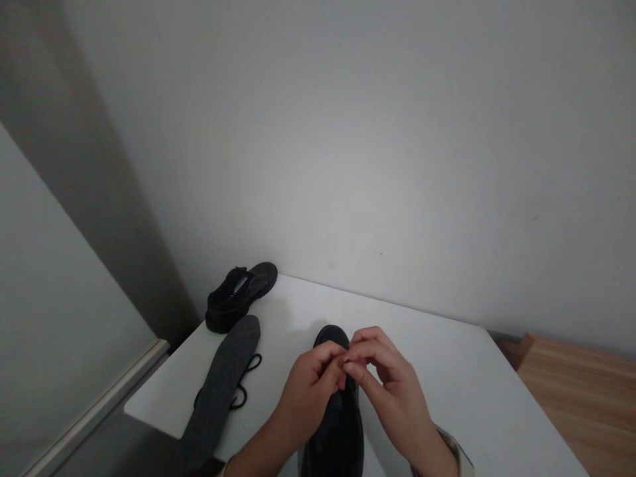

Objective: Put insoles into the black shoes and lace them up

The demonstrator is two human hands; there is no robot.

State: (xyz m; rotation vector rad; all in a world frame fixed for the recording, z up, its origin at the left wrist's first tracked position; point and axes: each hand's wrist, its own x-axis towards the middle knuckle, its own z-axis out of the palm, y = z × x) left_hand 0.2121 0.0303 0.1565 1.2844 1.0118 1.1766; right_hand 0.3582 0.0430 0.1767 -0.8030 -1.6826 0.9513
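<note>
A black shoe [338,430] lies on the white table in front of me, its rounded toe pointing toward the wall. Over its front part, my left hand [315,381] and my right hand [390,387] meet at the fingertips. Both are closed in a pinch, thumbs against fingers. Whatever sits between the fingertips is too small and dark to make out. The hands hide the middle of the shoe.
A second black shoe [241,295] stands at the table's far left corner. Near it lies a long grey fabric piece, like a sock or insole [223,377], over a looped black lace [241,396]. The white table [447,371] meets the wall; wooden furniture [581,397] stands right.
</note>
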